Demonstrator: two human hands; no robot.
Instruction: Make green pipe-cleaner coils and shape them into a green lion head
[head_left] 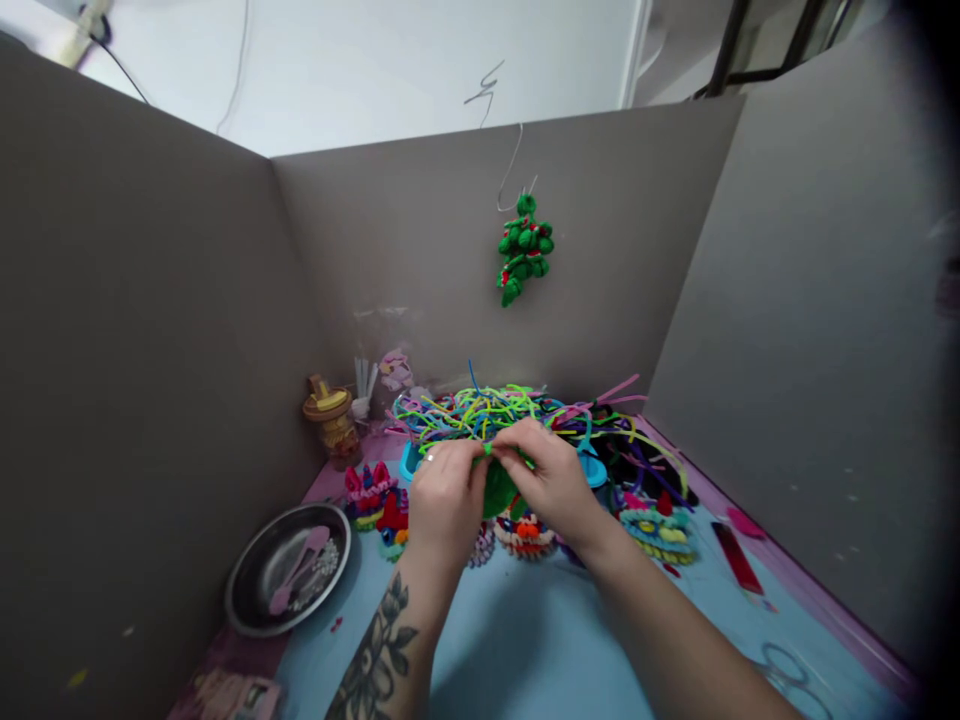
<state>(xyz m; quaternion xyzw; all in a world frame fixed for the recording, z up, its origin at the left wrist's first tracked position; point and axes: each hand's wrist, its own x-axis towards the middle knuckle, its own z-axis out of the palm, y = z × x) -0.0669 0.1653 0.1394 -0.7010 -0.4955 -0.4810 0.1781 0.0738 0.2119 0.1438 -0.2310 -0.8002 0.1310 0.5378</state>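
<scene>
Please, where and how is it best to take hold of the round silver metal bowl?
Probably by the right rim of the bowl, coming from the right and slightly above. The raised edge there faces the light-blue tabletop, while the grey partition panel on the left leaves less room.

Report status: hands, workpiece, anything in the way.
Left hand and right hand pinching green piece. Multicoloured stems piled just beyond, could snag. Steel bowl off left, apart from hands.

Room above the near blue mat (555, 650), metal bowl (262, 560) leftward
</scene>
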